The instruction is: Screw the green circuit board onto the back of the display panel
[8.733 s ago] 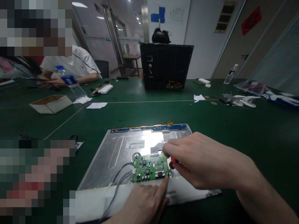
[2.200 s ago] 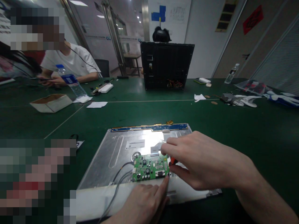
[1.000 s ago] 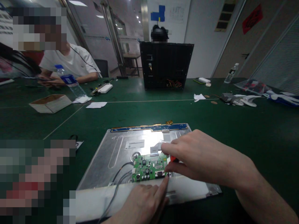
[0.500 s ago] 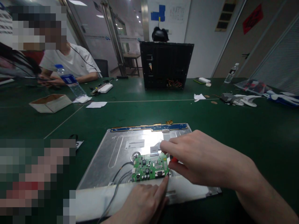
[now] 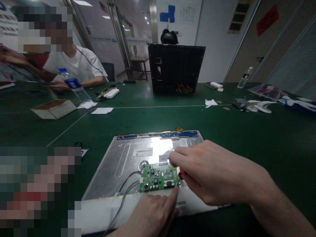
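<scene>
A green circuit board (image 5: 160,174) lies on the metal back of a flat display panel (image 5: 108,168), with grey cables running from its left side. My right hand (image 5: 212,171) is closed around a screwdriver with a red and black handle (image 5: 182,172), at the board's right edge; most of the tool is hidden by the fingers. From below, my left hand (image 5: 153,210) reaches in with its index finger stretched out, its tip at the board's lower right corner. The other left fingers are bent and partly hidden. A white strip (image 5: 98,210) covers the panel's near side.
Across the green table (image 5: 138,115) stands a black monitor housing (image 5: 176,69). A paper box (image 5: 54,109), a tilted water bottle (image 5: 75,85) and paper (image 5: 102,111) lie left. Gloves (image 5: 261,106) lie right. A person in a white shirt (image 5: 79,65) sits far left; another hand is blurred nearby.
My right hand has turned slightly around the screwdriver, showing more of its handle. My left hand stays put. At far left, a person's arm has come into view.
</scene>
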Available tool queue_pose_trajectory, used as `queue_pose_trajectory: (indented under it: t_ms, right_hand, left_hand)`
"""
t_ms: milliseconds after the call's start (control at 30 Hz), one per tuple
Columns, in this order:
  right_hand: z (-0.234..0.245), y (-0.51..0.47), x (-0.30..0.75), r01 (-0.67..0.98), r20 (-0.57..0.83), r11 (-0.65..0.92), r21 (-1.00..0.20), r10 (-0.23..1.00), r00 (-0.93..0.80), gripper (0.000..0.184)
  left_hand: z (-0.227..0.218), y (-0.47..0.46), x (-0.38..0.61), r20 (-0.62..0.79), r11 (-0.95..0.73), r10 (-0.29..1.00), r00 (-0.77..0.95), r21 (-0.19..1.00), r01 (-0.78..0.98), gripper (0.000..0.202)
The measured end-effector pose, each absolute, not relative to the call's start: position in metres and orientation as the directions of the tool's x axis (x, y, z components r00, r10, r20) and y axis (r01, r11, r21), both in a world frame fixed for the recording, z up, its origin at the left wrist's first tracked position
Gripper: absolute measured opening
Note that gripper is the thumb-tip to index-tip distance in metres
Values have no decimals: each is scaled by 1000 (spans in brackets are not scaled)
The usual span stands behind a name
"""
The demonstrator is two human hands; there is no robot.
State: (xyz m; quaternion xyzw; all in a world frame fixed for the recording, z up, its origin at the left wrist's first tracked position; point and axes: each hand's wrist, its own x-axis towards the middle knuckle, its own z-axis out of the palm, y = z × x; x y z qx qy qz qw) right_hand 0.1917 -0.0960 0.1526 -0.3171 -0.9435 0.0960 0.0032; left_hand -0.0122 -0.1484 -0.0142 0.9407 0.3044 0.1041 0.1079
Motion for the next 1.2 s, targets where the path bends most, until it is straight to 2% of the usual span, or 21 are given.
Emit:
queue_pose_trajectory:
  t_ms: [167, 467, 600, 800, 1067, 1200]
  right_hand:
    - [150, -93, 190, 625, -4, 769, -134, 630, -777, 5]
    - [151, -96, 193, 606, -38, 775, -182, 610, -791, 8]
    - [153, -96, 192, 607, -65, 777, -164, 606, -793, 8]
    - [150, -94, 190, 625, -24, 767, -144, 629, -777, 3]
    - [152, -96, 193, 611, -51, 771, -181, 613, -789, 13]
    - [152, -95, 192, 599, -69, 782, -172, 597, -799, 12]
  left_hand:
    - [-19, -149, -13, 163, -797, 595, 787, 239, 554, 39]
    - [-12, -149, -13, 117, -784, 605, 787, 255, 565, 37]
    - [-16, -149, -13, 138, -792, 597, 790, 254, 555, 37]
    - [-20, -149, -13, 133, -793, 598, 791, 242, 559, 36]
    - [-12, -149, -12, 82, -775, 613, 786, 259, 577, 39]
    - [-14, -148, -13, 118, -785, 601, 791, 274, 555, 36]
